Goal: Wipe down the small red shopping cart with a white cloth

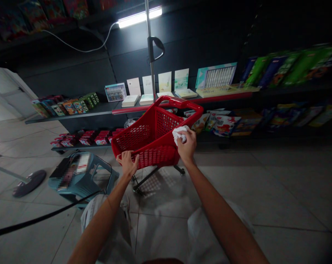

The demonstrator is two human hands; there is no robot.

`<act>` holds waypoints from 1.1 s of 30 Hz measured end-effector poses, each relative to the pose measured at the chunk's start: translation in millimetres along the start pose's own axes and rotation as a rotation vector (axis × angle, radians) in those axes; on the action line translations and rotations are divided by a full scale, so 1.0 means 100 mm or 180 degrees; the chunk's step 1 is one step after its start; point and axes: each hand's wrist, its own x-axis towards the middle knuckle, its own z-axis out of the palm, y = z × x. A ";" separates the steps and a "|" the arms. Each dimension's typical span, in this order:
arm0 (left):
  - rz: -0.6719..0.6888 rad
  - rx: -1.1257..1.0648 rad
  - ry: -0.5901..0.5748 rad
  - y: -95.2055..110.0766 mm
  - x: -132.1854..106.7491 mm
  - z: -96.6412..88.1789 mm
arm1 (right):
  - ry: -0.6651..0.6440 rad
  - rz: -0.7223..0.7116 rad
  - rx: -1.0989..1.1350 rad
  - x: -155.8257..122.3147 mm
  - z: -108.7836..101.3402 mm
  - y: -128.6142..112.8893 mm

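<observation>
A red plastic shopping cart (144,137) with perforated walls stands on dark wheeled legs in front of me. Its handle is at the far right, near the shelf. My left hand (128,163) grips the near rim at the cart's left end, fingers hooked over the top. With my right hand (188,144) I hold a crumpled white cloth (179,134) against the near rim, close to where the handle begins. The inside bottom of the cart is mostly hidden by its near wall.
Dark shelves (86,110) with books, boxes and snack bags run behind the cart. A blue-grey stool (96,161) carrying items stands at left, with a black cable (45,219) passing before it. A round stand base (30,183) rests on the tiled floor. A metal pole (149,47) rises behind the cart.
</observation>
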 end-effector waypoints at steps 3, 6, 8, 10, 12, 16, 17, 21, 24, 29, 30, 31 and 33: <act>0.0007 0.0017 0.0047 -0.08 0.03 0.01 | 0.0050 0.0039 -0.0004 0.04 -0.04 0.00; 0.0036 0.0011 0.0049 -0.17 0.07 0.02 | 0.0117 0.0047 0.0025 0.05 -0.05 0.02; 0.0027 0.0054 0.0010 -0.23 0.10 0.02 | 0.0097 0.0019 0.0021 0.02 -0.04 0.05; -0.0002 0.0115 -0.0022 -0.28 0.13 0.02 | 0.0023 0.0016 -0.0007 -0.04 -0.01 0.09; -0.0022 0.0152 -0.0035 -0.34 0.17 0.01 | -0.0086 0.0088 -0.0059 -0.10 0.03 0.13; -0.0034 0.0144 -0.0051 -0.45 0.24 -0.01 | -0.0268 0.0229 -0.0136 -0.19 0.08 0.18; -0.0034 0.0131 -0.0051 -0.47 0.26 -0.01 | -0.0304 0.0221 -0.0133 -0.20 0.09 0.18; -0.0026 0.0166 -0.0065 -0.51 0.30 -0.03 | -0.0420 0.0157 -0.0100 -0.19 0.07 0.15; -0.0052 0.0334 -0.0111 -0.49 0.31 -0.03 | -0.0458 0.0168 -0.0090 -0.16 0.06 0.14; -0.0012 0.0655 -0.0311 -0.43 0.24 -0.01 | -0.0469 0.0226 -0.0083 -0.13 0.04 0.16; 0.0020 0.0683 -0.0294 -0.39 0.21 0.00 | -0.0466 0.0226 -0.0081 -0.13 0.03 0.16; 0.0064 0.0702 -0.0255 -0.34 0.17 0.01 | -0.0459 0.0228 -0.0080 -0.12 0.02 0.16; 0.0172 0.0727 -0.0159 -0.20 0.08 0.04 | -0.0433 0.0250 -0.0078 -0.12 0.01 0.16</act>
